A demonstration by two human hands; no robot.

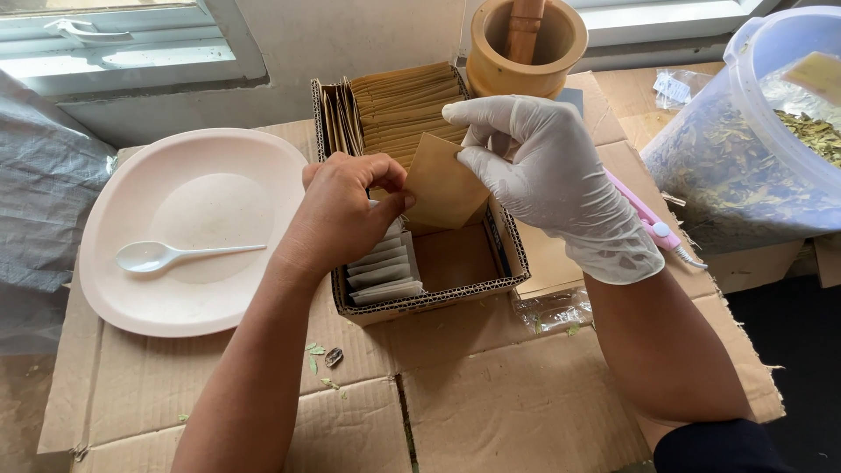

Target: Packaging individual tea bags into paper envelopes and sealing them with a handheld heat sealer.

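While I look down through the head camera, my left hand, bare, is curled over the cardboard box, thumb and fingertips pressed together on the near edge of a brown paper pouch. My right hand, in a white glove, pinches the same pouch at its upper right corner, so the pouch stands upright over the middle of the box, between a row of brown envelopes behind and white sachets in front. Left of the box, a pale plate carries a white plastic spoon. A wooden mortar stands behind, and a tub of dried leaves sits to the right on the cardboard-covered counter.
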